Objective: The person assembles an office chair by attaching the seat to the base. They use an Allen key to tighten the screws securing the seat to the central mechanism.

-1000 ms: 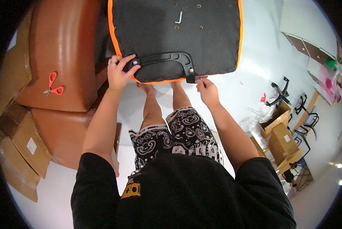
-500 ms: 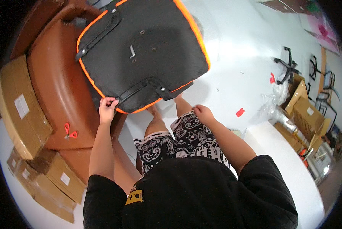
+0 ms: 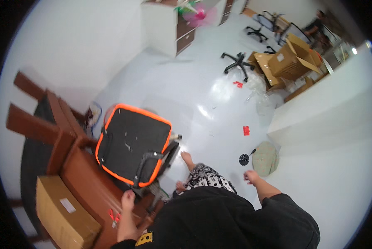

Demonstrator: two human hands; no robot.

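An orange-edged black chair seat (image 3: 132, 143) lies beside the brown sofa, its flat black face up. A small silver L-shaped hex key (image 3: 128, 146), blurred now, rests on it. A black armrest (image 3: 146, 166) is fixed along its near right side. Just off the seat's near edge, my left hand (image 3: 128, 199) is closed, apart from it, and nothing shows in it. Out to the right, my right hand (image 3: 250, 177) has its fingers loosely bent and apart, with nothing visible in them. Nearest to it are a black disc-shaped part with a short lever (image 3: 244, 159) and a round pale-green checked cushion (image 3: 265, 159).
Red-handled scissors (image 3: 114, 216) and a cardboard box (image 3: 65, 211) are on the brown sofa (image 3: 84, 174). Red scraps (image 3: 246, 130) lie on the floor. Farther off stand a black star-shaped chair base (image 3: 238, 64), opened cartons (image 3: 294, 62) and another person (image 3: 316, 27). A white surface (image 3: 319, 137) borders the right.
My view has swung to the right and widened. My left hand has let go of the seat's edge, and my right hand has moved out to the right, away from my lap.
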